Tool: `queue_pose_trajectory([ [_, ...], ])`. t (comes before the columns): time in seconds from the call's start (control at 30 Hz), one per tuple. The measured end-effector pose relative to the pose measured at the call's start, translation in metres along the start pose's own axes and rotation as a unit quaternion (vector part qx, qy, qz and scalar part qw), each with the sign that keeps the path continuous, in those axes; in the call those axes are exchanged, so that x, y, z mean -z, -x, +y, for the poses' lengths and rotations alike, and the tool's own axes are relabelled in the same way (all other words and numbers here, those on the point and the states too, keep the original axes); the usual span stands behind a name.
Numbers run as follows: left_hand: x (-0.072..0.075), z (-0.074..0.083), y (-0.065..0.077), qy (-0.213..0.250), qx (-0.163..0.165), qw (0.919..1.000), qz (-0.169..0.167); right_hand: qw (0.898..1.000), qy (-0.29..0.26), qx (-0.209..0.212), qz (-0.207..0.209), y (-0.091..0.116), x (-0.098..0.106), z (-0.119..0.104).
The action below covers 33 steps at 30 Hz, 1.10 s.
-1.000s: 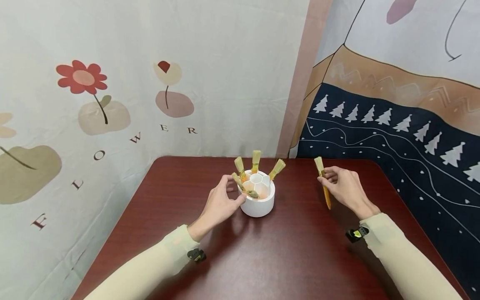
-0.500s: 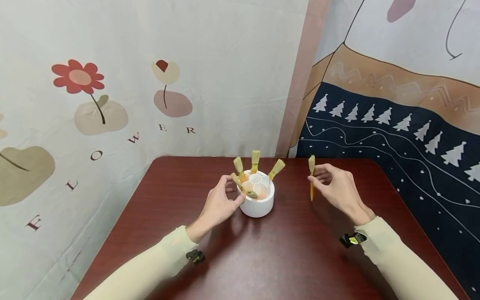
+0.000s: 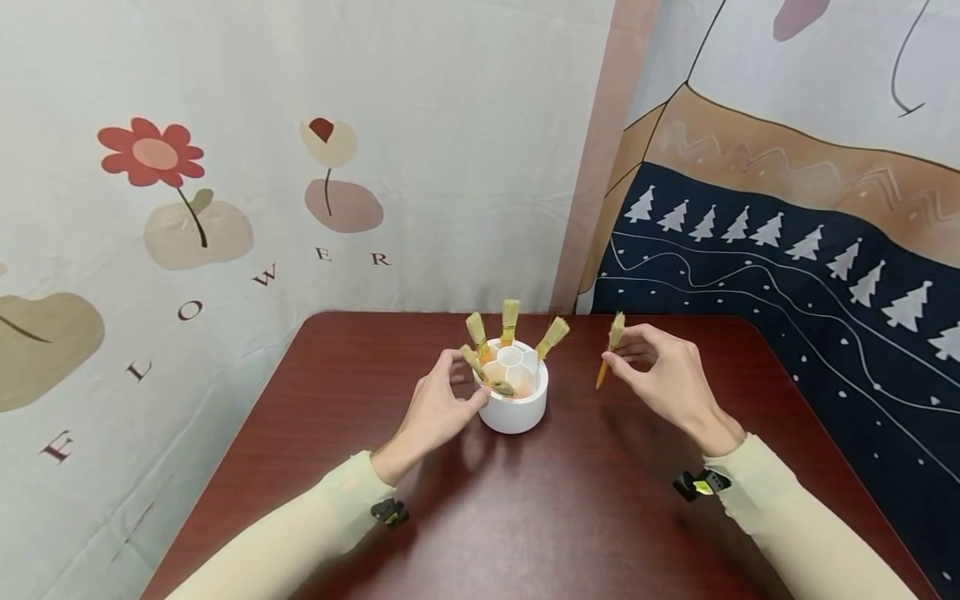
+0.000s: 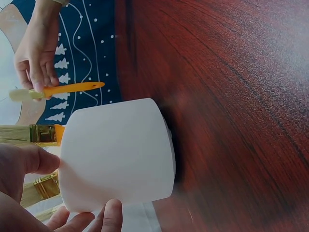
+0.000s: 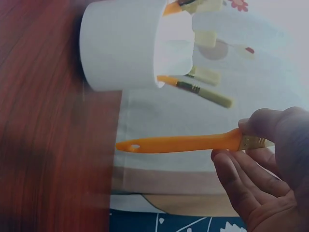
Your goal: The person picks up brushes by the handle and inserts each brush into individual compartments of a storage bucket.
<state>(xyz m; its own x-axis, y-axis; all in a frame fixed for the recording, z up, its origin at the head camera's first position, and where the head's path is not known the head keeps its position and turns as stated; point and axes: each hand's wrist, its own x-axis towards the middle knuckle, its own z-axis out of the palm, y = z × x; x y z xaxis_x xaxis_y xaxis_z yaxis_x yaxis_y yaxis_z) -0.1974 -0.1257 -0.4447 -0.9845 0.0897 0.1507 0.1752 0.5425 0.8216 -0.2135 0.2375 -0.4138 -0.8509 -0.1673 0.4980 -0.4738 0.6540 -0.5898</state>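
Observation:
A round white brush holder [image 3: 513, 417] with inner compartments stands on the table. My left hand [image 3: 441, 407] holds it at its left side, thumb near the front rim, fingertips along the wall in the left wrist view. Several flat paintbrushes lean outward in it, bristles up, such as the right-hand one [image 3: 553, 336]. To the right of the holder, my right hand [image 3: 670, 375] pinches another paintbrush [image 5: 178, 144] near its metal band. That brush has an orange handle pointing down and pale bristles up; it is held above the table, apart from the holder.
The dark red wooden table [image 3: 555, 517] has its back edge just behind the holder. A pale printed cloth [image 3: 465, 167] hangs behind it, and a navy cloth with white trees [image 3: 720, 258] hangs along the right side.
My right hand has moved left toward the holder with the paintbrush, whose handle end now tilts left. My left hand has stayed on the holder.

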Motion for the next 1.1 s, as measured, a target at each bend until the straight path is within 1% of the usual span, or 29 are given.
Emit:
queue_pose_trajectory([
  [0.2, 0.0, 0.001, 0.002, -0.002, 0.004, 1.0, -0.003, 1.0, -0.013, 0.014, 0.005, 0.002, -0.003, -0.006],
  [0.43, 0.001, 0.003, 0.0, 0.005, -0.001, 1.0, -0.002, 0.998, -0.039, 0.035, 0.017, 0.002, -0.007, -0.017],
  [0.6, 0.002, 0.003, 0.0, 0.006, -0.003, 1.0, -0.002, 0.996, -0.062, 0.051, 0.029, 0.0, -0.012, -0.024],
  [0.87, 0.0, 0.0, 0.0, 0.004, -0.006, 1.0, 0.001, 0.992, -0.093, 0.078, 0.046, -0.002, -0.021, -0.031],
  [1.1, -0.001, -0.002, 0.0, 0.009, -0.01, 0.9999, 0.002, 0.99, -0.109, 0.081, 0.045, -0.002, -0.03, -0.034],
])
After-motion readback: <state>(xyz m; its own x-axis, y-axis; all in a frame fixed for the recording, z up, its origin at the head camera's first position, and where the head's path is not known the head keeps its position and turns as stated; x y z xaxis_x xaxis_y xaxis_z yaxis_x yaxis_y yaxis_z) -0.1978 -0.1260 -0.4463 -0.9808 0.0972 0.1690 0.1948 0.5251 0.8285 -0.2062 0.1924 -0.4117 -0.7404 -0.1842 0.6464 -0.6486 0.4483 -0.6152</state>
